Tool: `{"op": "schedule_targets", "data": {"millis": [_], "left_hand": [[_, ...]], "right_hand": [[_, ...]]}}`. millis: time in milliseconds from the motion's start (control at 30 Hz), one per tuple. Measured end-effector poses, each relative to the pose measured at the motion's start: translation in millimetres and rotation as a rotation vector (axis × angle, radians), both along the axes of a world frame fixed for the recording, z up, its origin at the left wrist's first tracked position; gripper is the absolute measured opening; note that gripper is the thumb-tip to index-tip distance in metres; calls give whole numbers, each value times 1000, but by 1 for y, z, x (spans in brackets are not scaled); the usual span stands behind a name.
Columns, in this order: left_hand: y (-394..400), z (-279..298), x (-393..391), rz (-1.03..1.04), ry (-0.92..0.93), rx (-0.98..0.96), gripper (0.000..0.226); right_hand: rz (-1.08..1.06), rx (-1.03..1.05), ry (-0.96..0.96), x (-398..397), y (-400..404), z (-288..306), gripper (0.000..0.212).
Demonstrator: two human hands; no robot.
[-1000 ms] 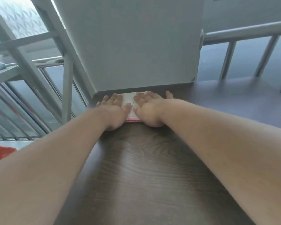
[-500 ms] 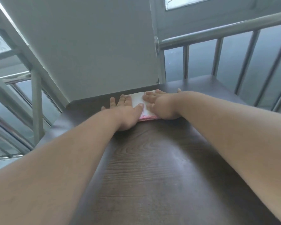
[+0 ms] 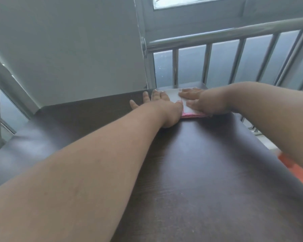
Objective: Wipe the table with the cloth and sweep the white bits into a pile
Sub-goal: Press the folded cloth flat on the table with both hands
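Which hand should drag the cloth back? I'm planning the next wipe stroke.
Probably the right hand: it lies flat across the cloth, while the left hand covers only its left edge, fingers partly on the table.

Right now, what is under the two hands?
A folded white cloth with a pink edge lies flat on the dark wooden table, pressed by the left hand and right hand. Anything beneath the cloth is covered.

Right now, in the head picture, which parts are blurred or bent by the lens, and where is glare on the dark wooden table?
Head view: the orange object at the right edge is smeared by blur; the metal railing curves from wide-angle distortion; pale glare lies on the dark wooden table at its left edge; the folded white cloth with pink edge under the left hand and right hand looks soft.
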State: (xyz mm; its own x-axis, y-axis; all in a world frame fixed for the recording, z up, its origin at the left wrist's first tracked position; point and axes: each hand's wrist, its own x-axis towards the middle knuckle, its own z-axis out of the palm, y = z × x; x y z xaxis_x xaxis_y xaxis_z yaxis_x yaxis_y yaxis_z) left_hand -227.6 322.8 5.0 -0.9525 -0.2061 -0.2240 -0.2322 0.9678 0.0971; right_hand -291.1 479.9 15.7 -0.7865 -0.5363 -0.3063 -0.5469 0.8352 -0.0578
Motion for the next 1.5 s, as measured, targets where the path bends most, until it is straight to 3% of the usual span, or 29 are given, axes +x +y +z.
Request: {"op": "schedule_targets", "data": {"millis": [233, 1500], "left_hand": [[-10, -3, 23, -142, 69, 75, 79], [40, -16, 379, -199, 149, 51, 84]], "right_hand": [[-88, -101, -40, 28, 11, 0, 57], [-26, -139, 2, 377, 80, -15, 58]]}}
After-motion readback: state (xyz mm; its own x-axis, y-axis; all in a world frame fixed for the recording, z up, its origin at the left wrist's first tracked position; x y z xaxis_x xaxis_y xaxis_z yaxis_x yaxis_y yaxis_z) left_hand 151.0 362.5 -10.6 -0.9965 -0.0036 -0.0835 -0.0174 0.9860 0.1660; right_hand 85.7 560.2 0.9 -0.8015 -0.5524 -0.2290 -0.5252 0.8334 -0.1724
